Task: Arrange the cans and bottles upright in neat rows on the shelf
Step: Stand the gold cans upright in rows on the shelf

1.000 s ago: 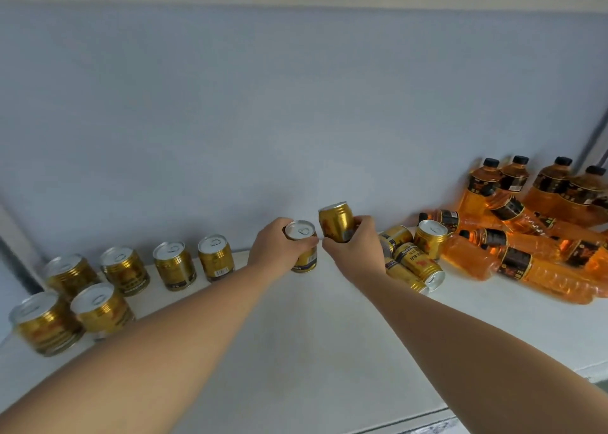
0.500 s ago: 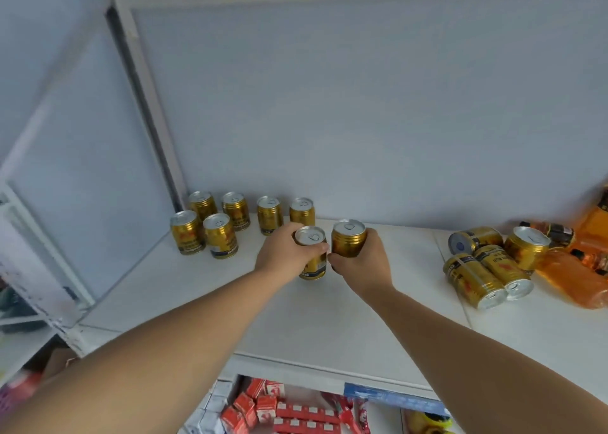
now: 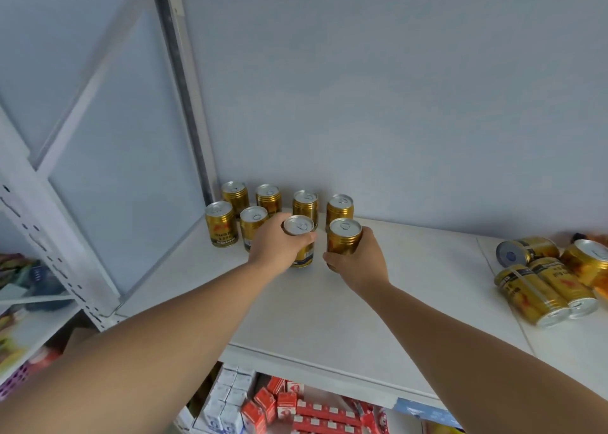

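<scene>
Panelling of pale blue sheet, the back panel (image 3: 394, 104), fills the upper and centre frame. Below it, a flat white shelf board (image 3: 329, 318) spans from left of centre to the right edge. A white slotted metal upright (image 3: 49, 236) crosses the left side diagonally. Two bare forearms enter from the lower corners and converge at centre. At bottom centre, on a lower level, sit stacked red and white cartons (image 3: 296, 407). At the right edge lies a cluster of gold cans (image 3: 533, 294), most of them on their sides. Left of centre, a back row of four upright gold cans (image 3: 268, 198) stands against the back panel. A front row of two upright gold cans (image 3: 221, 226) stands just before it, toward the left. The left hand (image 3: 274, 249) curls its fingers round the left held can (image 3: 299, 226), a gold cylindrical metal drink can with a silver pull-tab lid. This can is upright, its base on the shelf board, just right of the front row. The right hand (image 3: 360, 262) wraps fingers and thumb round the right held can (image 3: 343, 239), which is of the same type. It is upright and just beside the left held can but apart from it. Its base is hidden by the hand, so contact with the shelf board cannot be confirmed.
</scene>
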The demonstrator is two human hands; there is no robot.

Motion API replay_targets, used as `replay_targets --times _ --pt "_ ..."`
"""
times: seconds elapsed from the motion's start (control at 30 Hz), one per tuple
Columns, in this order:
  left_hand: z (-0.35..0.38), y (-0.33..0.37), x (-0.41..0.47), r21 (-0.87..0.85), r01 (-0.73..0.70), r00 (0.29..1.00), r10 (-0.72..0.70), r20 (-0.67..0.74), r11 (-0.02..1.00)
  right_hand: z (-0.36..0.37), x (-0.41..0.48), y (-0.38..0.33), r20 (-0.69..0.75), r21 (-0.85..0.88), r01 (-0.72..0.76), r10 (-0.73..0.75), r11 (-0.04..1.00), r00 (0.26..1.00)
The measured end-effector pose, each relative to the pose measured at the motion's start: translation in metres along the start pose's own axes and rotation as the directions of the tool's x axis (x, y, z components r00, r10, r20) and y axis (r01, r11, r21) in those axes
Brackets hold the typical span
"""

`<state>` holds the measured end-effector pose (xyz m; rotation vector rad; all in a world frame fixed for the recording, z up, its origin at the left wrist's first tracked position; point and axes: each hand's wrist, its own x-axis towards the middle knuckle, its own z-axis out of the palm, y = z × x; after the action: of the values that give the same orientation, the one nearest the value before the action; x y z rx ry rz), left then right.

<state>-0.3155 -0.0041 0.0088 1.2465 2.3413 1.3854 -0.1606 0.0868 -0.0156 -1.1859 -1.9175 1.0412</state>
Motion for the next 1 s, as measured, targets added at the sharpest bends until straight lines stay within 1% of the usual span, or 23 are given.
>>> replay_targets --times 0.17,0.3,0.37,0.6,0.93,1.0 --pt "0.000 -0.014 0.013 -0.001 -0.034 0.999 0.034 0.007 0.999 0.016 0.011 0.006 -0.014 -0.019 -0.047 0.047 0.999 0.999" --pt "0.008 -0.030 0.020 -0.021 -0.039 0.996 0.040 0.080 0.999 0.021 0.011 0.024 0.013 -0.034 -0.082 0.082 0.996 0.997" --pt "0.013 -0.037 0.021 -0.025 -0.057 0.994 0.059 0.094 0.998 0.023 0.010 0.028 0.014 -0.035 -0.083 0.084 0.996 0.996" --pt "0.018 -0.039 0.024 -0.021 -0.055 0.993 0.057 0.105 0.998 0.032 0.017 0.027 0.002 -0.044 -0.089 0.089 0.995 0.996" --pt "0.019 -0.038 0.026 -0.053 -0.054 0.992 0.060 0.112 0.997 0.035 0.022 0.027 0.027 -0.066 -0.105 0.107 0.992 0.994" --pt "0.019 -0.039 0.023 -0.045 -0.037 0.993 0.042 0.107 0.998 0.034 0.020 0.030 0.025 -0.081 -0.102 0.104 0.992 0.994"
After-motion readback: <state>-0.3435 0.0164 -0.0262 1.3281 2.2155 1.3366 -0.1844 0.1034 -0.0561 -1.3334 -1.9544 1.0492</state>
